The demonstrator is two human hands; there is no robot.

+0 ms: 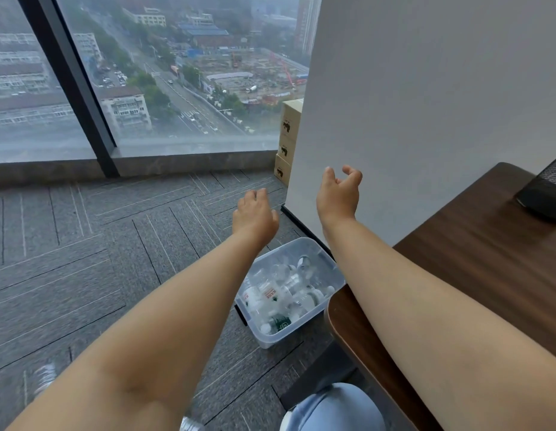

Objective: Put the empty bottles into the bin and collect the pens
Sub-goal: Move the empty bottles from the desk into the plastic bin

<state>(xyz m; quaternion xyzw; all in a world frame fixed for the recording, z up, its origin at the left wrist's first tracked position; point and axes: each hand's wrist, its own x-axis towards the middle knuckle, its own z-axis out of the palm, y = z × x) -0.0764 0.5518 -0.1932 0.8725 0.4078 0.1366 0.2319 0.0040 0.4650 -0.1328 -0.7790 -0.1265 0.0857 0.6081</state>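
A clear plastic bin (328,262) stands on the grey carpet beside the desk corner. Several empty clear bottles (283,295) lie inside it, some with red or green labels. Both my arms are stretched out above the bin. My left hand (255,214) hovers past the bin's far edge, palm down, fingers loosely apart, holding nothing. My right hand (339,192) is raised in front of the white partition, fingers curled apart and empty. No pens are in view.
A dark wooden desk (475,262) fills the right side, with a black mesh object (547,191) on it. A white partition (426,104) rises behind the bin. Stacked cardboard boxes (289,141) stand by the window. A blurred clear bottle (45,377) lies on the carpet at lower left.
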